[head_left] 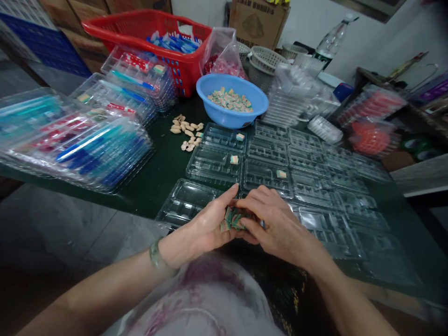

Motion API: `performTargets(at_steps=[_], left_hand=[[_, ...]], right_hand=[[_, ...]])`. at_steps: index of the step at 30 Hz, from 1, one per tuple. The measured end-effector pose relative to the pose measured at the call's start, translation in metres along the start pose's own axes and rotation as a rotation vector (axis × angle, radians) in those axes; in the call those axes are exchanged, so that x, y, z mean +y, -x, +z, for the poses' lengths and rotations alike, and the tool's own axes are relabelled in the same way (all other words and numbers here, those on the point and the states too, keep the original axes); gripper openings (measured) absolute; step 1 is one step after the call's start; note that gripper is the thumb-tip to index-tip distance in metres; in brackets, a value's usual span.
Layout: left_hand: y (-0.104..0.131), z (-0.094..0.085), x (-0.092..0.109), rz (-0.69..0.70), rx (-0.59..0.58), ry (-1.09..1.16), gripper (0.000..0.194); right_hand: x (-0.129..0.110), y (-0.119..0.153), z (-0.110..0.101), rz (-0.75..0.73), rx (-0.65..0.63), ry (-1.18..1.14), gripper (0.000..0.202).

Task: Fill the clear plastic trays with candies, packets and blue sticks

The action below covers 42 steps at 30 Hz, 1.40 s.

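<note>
My left hand (213,219) is cupped around a small heap of striped blocks (235,219), green, cream and orange, over the table's near edge. From the right, my right hand (275,217) reaches over the heap, its thumb and fingers closed on blocks in it. Just beyond lie rows of clear plastic trays (268,175) with moulded compartments. Single striped blocks sit in a few of them: one block (281,174) to the right, another block (234,159) in the middle, and a third block (240,136) farther back. My fingers partly hide the heap.
A blue basin (233,116) of striped blocks stands behind the trays. Peanuts (189,127) lie left of it on the dark green table (164,161). Filled clear packs (105,149) are stacked at left, before a red basket (147,23). Grey baskets (268,58) and a bottle (332,39) stand behind.
</note>
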<state>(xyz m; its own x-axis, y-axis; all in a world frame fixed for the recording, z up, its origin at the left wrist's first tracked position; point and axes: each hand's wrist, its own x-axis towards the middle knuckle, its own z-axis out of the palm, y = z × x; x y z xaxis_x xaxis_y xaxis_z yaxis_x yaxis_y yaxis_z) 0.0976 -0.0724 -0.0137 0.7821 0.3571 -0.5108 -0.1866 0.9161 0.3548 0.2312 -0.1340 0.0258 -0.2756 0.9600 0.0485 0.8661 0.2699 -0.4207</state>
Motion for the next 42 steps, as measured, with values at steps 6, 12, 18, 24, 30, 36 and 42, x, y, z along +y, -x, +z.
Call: performTargets(at_steps=[6,12,18,24,30,36,42], left_hand=[[-0.004,-0.003,0.002,-0.012,0.117,0.064,0.033],[-0.009,-0.009,0.002,-0.016,0.043,0.060,0.037],[-0.006,-0.001,0.000,-0.053,0.040,0.012,0.038],[-0.003,-0.002,-0.001,-0.047,-0.006,-0.001,0.041],[-0.003,-0.005,-0.003,-0.057,-0.134,-0.081,0.056],[-0.002,-0.004,-0.006,-0.071,-0.189,-0.107,0.059],[0.001,-0.005,-0.005,-0.062,-0.137,-0.123,0.057]], right_hand=[[0.004,0.005,0.019,-0.026,0.212,-0.111,0.012],[0.001,0.009,0.018,-0.036,0.203,-0.183,0.013],[-0.001,0.003,-0.008,-0.037,-0.100,-0.157,0.012],[0.001,0.003,-0.016,-0.038,-0.179,-0.136,0.012],[0.007,0.006,-0.019,-0.004,-0.145,-0.131,0.013],[0.005,0.002,-0.012,0.017,-0.127,-0.056,0.012],[0.006,0.005,-0.004,0.025,-0.077,-0.038,0.015]])
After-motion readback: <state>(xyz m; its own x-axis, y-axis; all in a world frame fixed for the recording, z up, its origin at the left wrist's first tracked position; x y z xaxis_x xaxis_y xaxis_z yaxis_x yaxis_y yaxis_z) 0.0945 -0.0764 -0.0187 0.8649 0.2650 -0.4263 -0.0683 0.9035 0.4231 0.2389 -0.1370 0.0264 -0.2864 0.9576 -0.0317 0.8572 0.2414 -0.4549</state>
